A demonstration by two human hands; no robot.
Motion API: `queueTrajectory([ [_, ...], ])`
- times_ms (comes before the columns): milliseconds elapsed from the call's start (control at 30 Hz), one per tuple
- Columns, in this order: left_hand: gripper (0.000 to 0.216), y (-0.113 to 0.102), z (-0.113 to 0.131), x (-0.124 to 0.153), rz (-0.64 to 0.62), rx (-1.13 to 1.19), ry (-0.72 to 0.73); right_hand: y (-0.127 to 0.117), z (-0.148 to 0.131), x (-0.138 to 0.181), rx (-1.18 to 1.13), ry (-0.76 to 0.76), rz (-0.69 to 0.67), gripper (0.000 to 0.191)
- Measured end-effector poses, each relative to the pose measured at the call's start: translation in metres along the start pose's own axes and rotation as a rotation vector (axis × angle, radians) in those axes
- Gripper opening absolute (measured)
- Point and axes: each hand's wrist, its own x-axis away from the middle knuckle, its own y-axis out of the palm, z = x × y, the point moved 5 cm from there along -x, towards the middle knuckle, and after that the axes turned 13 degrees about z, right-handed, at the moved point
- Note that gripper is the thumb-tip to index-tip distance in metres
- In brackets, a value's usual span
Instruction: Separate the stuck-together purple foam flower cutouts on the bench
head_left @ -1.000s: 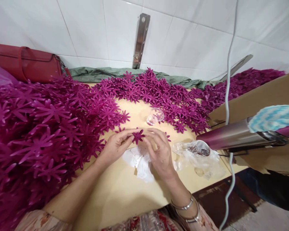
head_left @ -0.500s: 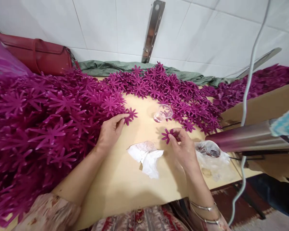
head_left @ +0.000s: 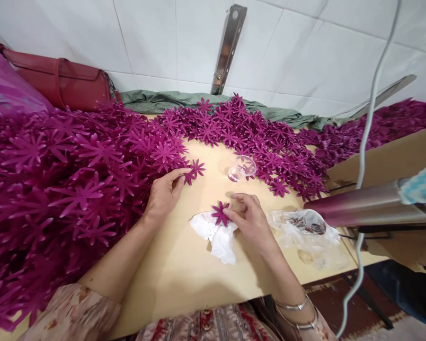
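My right hand [head_left: 250, 219] pinches a magenta star-shaped flower piece [head_left: 220, 212] and holds it over a crumpled white cloth [head_left: 216, 234] on the pale wooden table [head_left: 184, 274]. My left hand [head_left: 165, 192] lies at the edge of the big left heap of magenta flower pieces [head_left: 64, 175]. Its thumb and fingers close on another flower piece [head_left: 194, 170] at the heap's rim.
A band of flower pieces [head_left: 255, 137] runs along the back toward the right. A small clear cup [head_left: 242, 167] and a clear plastic bag [head_left: 303, 227] lie near my right hand. A metal tube [head_left: 362, 208], a cardboard box [head_left: 386, 161], a hanging cable [head_left: 365, 142] and a red bag [head_left: 60, 80] surround the table.
My hands parted. The left went to the heap's edge and took hold of a flower piece. The right carried its flower out to the right, then back left onto the white cloth.
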Motion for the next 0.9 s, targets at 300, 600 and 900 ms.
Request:
queueTrajectory([
  [300,0.030,-0.001,0.026,0.004,-0.002,-0.015,0.187,0.016,-0.023,0.016,0.073,-0.199,-0.119,0.015],
  [600,0.033,0.021,0.044,0.034,-0.069,0.405,-0.143,-0.003,-0.055,-0.002,-0.062,-0.194,0.004,0.010],
  [900,0.056,0.040,0.018,0.043,-0.152,0.661,-0.432,0.033,-0.075,-0.013,0.030,-0.434,0.134,0.005],
])
